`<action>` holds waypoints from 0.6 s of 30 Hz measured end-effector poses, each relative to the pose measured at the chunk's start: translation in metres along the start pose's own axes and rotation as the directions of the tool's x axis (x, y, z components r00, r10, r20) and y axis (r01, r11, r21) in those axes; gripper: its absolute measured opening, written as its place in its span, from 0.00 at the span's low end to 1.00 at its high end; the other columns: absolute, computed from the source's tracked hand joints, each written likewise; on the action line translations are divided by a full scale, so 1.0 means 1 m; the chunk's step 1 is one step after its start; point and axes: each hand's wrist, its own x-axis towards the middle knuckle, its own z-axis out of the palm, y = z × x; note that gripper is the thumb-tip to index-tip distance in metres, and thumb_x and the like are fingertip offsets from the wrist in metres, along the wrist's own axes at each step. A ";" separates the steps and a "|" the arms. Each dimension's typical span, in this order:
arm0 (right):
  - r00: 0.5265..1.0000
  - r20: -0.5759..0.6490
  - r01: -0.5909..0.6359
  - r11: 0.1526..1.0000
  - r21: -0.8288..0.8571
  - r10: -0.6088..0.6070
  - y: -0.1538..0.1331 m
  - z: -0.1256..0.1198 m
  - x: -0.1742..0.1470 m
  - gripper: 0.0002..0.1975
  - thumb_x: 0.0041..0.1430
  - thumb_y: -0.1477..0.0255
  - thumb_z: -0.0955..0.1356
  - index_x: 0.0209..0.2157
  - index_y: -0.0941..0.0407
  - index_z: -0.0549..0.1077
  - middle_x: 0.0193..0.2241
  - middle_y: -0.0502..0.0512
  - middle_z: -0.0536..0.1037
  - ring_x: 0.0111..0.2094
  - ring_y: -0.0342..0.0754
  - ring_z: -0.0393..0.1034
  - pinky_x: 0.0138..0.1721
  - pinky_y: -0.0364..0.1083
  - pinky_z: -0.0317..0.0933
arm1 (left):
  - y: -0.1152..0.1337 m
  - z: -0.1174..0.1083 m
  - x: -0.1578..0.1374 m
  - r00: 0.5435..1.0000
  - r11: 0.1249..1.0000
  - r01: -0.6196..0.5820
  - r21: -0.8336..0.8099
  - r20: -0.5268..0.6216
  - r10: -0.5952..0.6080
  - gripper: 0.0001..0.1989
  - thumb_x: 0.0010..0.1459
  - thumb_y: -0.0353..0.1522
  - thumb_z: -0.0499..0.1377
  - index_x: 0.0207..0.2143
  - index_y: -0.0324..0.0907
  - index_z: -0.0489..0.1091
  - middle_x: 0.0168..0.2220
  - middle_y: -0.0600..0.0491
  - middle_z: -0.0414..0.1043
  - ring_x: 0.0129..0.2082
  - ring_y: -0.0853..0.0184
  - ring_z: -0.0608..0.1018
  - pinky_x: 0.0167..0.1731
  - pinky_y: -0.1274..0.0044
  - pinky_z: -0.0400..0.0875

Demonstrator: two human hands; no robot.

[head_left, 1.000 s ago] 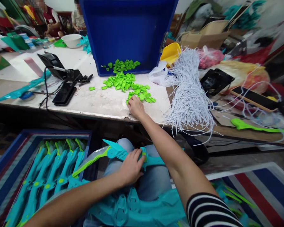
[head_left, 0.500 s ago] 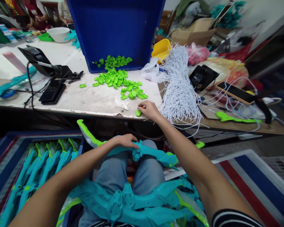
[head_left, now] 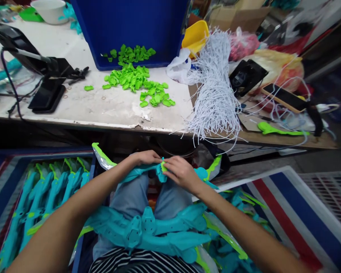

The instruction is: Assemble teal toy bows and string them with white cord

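Observation:
Across my knees lies a long turquoise plastic part (head_left: 139,173) with bright green curved ends. My left hand (head_left: 147,157) is closed on it just left of its middle joint. A small green plastic piece (head_left: 163,166) is pinched in the fingers of my right hand (head_left: 182,173), against that joint. Whether it is seated there I cannot tell, since the fingers cover part of it. Closer to my body, more turquoise parts (head_left: 173,223) rest across my lap. A heap of similar small green pieces (head_left: 129,77) lies on the table (head_left: 110,110).
A blue bin (head_left: 130,26) stands tipped behind the heap, with green pieces inside. White cords (head_left: 213,91) hang over the table's front edge. To my left, a blue crate (head_left: 93,163) holds a row of turquoise parts. A striped sheet (head_left: 287,201) is at my right.
My right hand has come from the table edge down to the turquoise part, bringing the small green piece. My left hand stays on the part. The view has tilted downward.

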 end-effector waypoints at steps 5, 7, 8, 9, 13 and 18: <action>0.998 -0.039 -0.042 0.999 -0.012 0.042 0.004 0.033 -0.035 0.12 0.63 0.68 0.63 0.44 0.55 0.75 0.43 0.61 0.78 0.44 0.54 0.69 0.43 0.55 0.67 | -0.002 0.006 0.002 1.000 1.000 -0.017 -0.014 -0.013 0.017 0.20 0.51 0.45 0.56 0.22 0.37 0.69 0.19 0.59 0.58 0.23 0.72 0.58 0.25 0.79 0.53; 0.994 -0.072 -0.086 0.996 0.014 0.087 0.006 0.039 -0.036 0.12 0.63 0.68 0.64 0.44 0.54 0.76 0.43 0.60 0.78 0.45 0.55 0.69 0.44 0.56 0.67 | -0.001 0.006 0.001 1.000 1.000 -0.011 -0.002 -0.021 0.011 0.22 0.51 0.48 0.56 0.21 0.37 0.69 0.19 0.58 0.59 0.23 0.72 0.58 0.25 0.79 0.54; 0.989 -0.089 -0.118 0.992 0.041 0.121 0.005 0.040 -0.036 0.11 0.62 0.67 0.64 0.43 0.54 0.76 0.43 0.59 0.78 0.46 0.55 0.68 0.45 0.56 0.66 | -0.001 0.005 0.000 1.000 1.000 -0.021 -0.001 -0.006 0.021 0.23 0.50 0.49 0.56 0.22 0.37 0.69 0.19 0.58 0.60 0.24 0.72 0.59 0.25 0.79 0.54; 0.982 -0.103 -0.153 0.985 0.077 0.161 0.005 0.041 -0.036 0.10 0.61 0.67 0.65 0.42 0.53 0.76 0.43 0.58 0.78 0.46 0.55 0.67 0.46 0.57 0.65 | 0.000 0.004 -0.001 0.999 0.999 -0.039 0.001 0.021 0.039 0.24 0.49 0.50 0.57 0.23 0.37 0.70 0.20 0.58 0.61 0.24 0.72 0.60 0.25 0.79 0.54; 0.921 -0.098 -0.348 0.909 0.228 0.378 0.003 0.042 -0.037 0.10 0.54 0.65 0.71 0.37 0.53 0.75 0.44 0.58 0.75 0.48 0.55 0.67 0.49 0.56 0.63 | 0.002 0.002 -0.001 0.995 0.994 -0.080 0.078 0.071 0.075 0.26 0.44 0.53 0.59 0.27 0.36 0.71 0.22 0.57 0.63 0.26 0.71 0.63 0.25 0.80 0.55; 0.804 0.083 -0.593 0.783 0.189 0.589 0.007 0.044 -0.032 0.35 0.42 0.63 0.77 0.53 0.54 0.66 0.45 0.59 0.75 0.48 0.58 0.67 0.48 0.58 0.61 | 0.004 0.006 0.001 0.997 0.986 -0.059 0.158 0.057 0.051 0.25 0.44 0.52 0.59 0.28 0.36 0.70 0.23 0.57 0.64 0.24 0.71 0.64 0.25 0.79 0.56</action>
